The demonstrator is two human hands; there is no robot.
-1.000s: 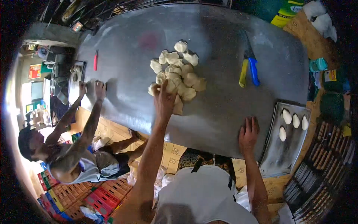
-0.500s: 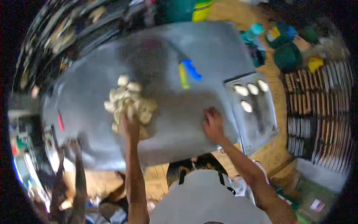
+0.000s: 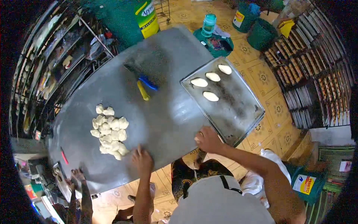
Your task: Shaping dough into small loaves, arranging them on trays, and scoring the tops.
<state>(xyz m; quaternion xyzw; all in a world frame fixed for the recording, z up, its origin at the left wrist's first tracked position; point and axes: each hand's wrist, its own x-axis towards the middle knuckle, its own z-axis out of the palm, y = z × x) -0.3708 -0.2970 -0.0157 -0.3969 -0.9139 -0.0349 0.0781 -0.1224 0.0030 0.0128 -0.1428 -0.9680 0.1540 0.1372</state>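
Observation:
On the grey metal table (image 3: pixel 164 134) lies a heap of pale dough pieces (image 3: pixel 108 130), left of the middle. My left hand (image 3: pixel 141 161) is at the near side of the table, a little right of the heap, palm down with its fingers stretched out; no dough shows around it. My right hand (image 3: pixel 209 140) rests by the near table edge, close to the tray's near corner, with its fingers curled in. Whatever may be under its palm is hidden. Several oval dough pieces (image 3: pixel 211 96) sit toward the far end of the dark metal baking tray (image 3: pixel 238 117).
A scraper with a yellow handle (image 3: pixel 143 90) and a blue-handled knife (image 3: pixel 148 83) lie mid-table. At the left end are a red-handled tool (image 3: pixel 64 155) and another person's hands (image 3: pixel 77 174). Loaded racks (image 3: pixel 298 71) stand right; a green tub (image 3: pixel 214 43) holds a jug (image 3: pixel 209 25).
My left hand has left the dough heap and come back toward me and to the right. My right hand has drawn nearer the front edge. The whole view has turned and sharpened.

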